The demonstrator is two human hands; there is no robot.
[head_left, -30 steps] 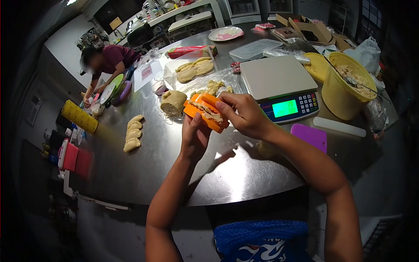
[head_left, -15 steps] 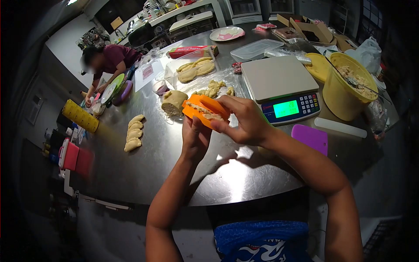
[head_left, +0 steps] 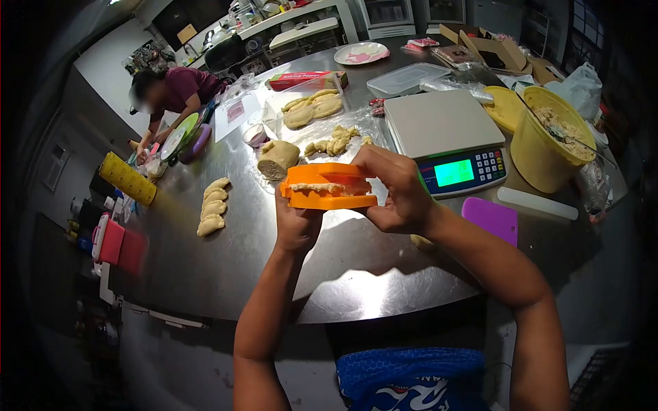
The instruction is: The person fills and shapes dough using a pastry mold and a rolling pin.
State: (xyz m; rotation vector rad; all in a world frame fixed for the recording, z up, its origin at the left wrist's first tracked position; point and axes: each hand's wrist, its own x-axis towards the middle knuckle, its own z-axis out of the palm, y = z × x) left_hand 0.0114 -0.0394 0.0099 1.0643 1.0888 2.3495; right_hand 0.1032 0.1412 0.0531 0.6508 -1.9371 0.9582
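Observation:
Both hands hold an orange dumpling press (head_left: 329, 201) above the steel table, its halves partly folded with pale dough (head_left: 322, 187) between them. My left hand (head_left: 299, 226) grips it from below on the left, most of its fingers hidden behind the press. On the right, my right hand (head_left: 397, 188) pinches the press by its handle end, thumb below and fingers above. Just behind the press sits a dough lump (head_left: 277, 159), with small dough pieces (head_left: 339, 142) beside it. A row of several folded dumplings (head_left: 214, 207) lies to the left.
A digital scale (head_left: 439, 127), a yellow bucket of filling (head_left: 548, 147) and a purple scraper (head_left: 490, 219) stand on the right. Behind are a clear container of dough (head_left: 308, 109) and a baking paper box (head_left: 305, 80). Another person (head_left: 178, 96) leans over the table at far left.
The press has turned so its open edge faces me more squarely, and its halves lie nearly level. Both hands have rotated with it, still holding it.

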